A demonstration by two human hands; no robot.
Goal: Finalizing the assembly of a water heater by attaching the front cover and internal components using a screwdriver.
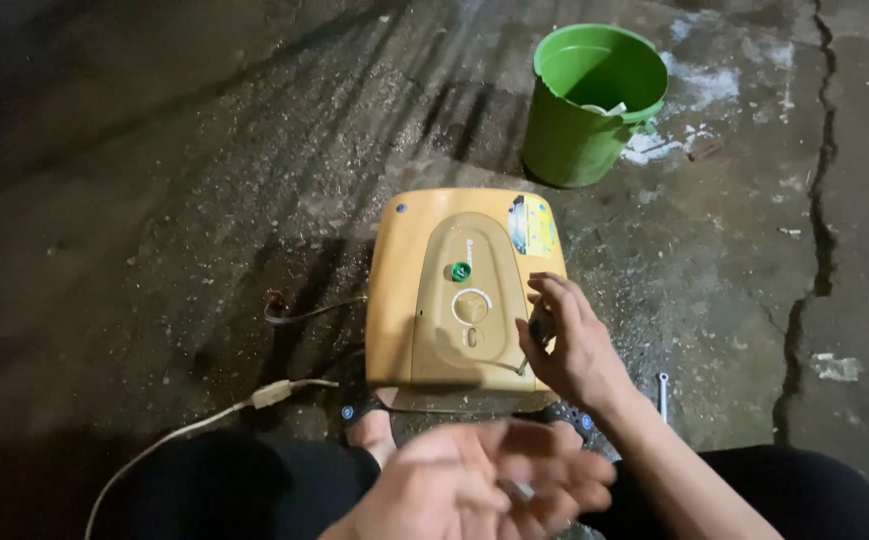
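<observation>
Hands blurred, left (475,485) open, right (565,340) grip unclear, over yellow heater (435,290).

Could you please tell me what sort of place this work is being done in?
Probably an outdoor yard or a rough workshop floor: cracked, stained concrete ground, a green plastic bucket standing on it, and a yellow electric water heater lying flat, with its white cord trailing.

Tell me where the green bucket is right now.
In the head view, the green bucket stands on the cracked concrete floor at upper right, just beyond the yellow appliance's far right corner.
</observation>
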